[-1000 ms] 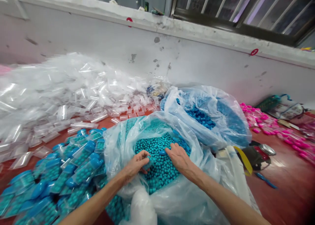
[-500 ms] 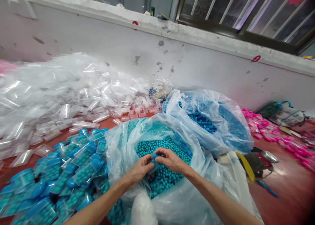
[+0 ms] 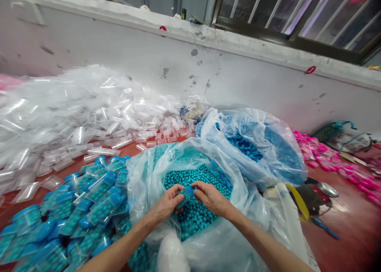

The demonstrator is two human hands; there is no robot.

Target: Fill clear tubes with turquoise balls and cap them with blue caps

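Observation:
Over an opened bag of teal beads (image 3: pixel 193 220), my left hand (image 3: pixel 169 202) is closed around a small clear plastic tube (image 3: pixel 185 196) that looks partly filled with beads. My right hand (image 3: pixel 212 198) pinches the blue cap (image 3: pixel 190 190) at the tube's right end. Whether the cap is fully seated I cannot tell, as fingers partly cover it. To the left lies a heap of filled clear tubes with blue caps (image 3: pixel 101 186), teal beads inside them.
Behind on the right stands a bag of blue caps (image 3: pixel 245 147). A large pile of clear tubes (image 3: pixel 80 105) spreads at the back left on the red table (image 3: pixel 351 232). Pink pieces (image 3: pixel 321 153), a dark device with a round metal top (image 3: pixel 326 189) and a blue tool (image 3: pixel 326 228) lie right.
My right hand has moved slightly right, away from my left. More of the blue cap shows between the fingers. The bags and piles stay put.

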